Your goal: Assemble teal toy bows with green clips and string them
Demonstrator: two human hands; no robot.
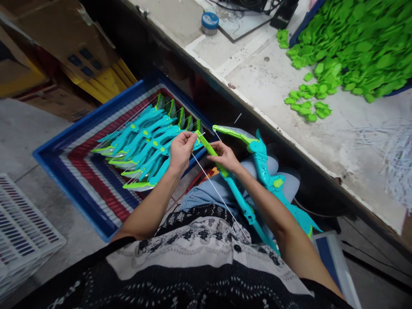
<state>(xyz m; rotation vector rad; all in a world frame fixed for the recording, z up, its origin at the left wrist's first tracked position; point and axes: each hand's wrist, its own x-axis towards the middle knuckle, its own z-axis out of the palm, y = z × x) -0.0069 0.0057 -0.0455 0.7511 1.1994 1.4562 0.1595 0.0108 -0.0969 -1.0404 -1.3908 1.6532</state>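
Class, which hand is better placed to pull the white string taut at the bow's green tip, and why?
Probably the left hand: it pinches the string at the tip, while the right hand steadies the bow.

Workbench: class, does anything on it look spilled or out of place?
Yes. A scatter of green plastic pieces lies loose on the workbench, outside the blue bin that holds the main heap, as if spilled over its rim.
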